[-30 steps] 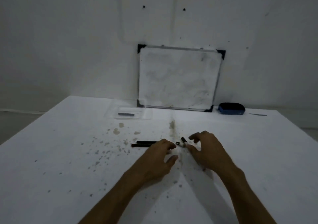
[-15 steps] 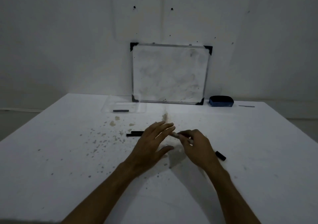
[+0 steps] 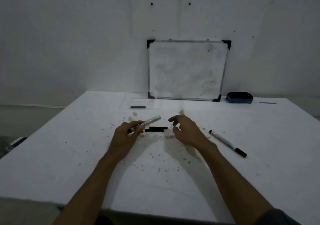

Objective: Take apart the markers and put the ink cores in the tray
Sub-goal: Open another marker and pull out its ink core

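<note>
**Marker passes to the left hand**

Half a second ago both hands met over one marker at mid-table; now the left hand alone has it, and the right hand has drawn apart to the right. A second marker, then mostly hidden behind the right wrist, now lies in plain sight.

Left hand: fingers curled round the lower end of the held marker, gripping it. Its pale barrel tilts up and to the right, clear of the table, with the far end blurred. A dark bit shows at the end by the palm.

Right hand: holding nothing, fingers loosely spread and slightly bent, hovering just right of the two cores.

Those two black cores lie side by side on the table between the hands, touching or nearly so, well short of the tray.

The tray is clear plastic and sits at the far side of the table, just left of the whiteboard's lower corner. One grey core lies in it.

The second marker rests flat at the right, slanting towards the near right, a black cap at its near end.

A whiteboard leans on the wall, with a blue eraser beside it. Brownish specks stain the tabletop.
</note>
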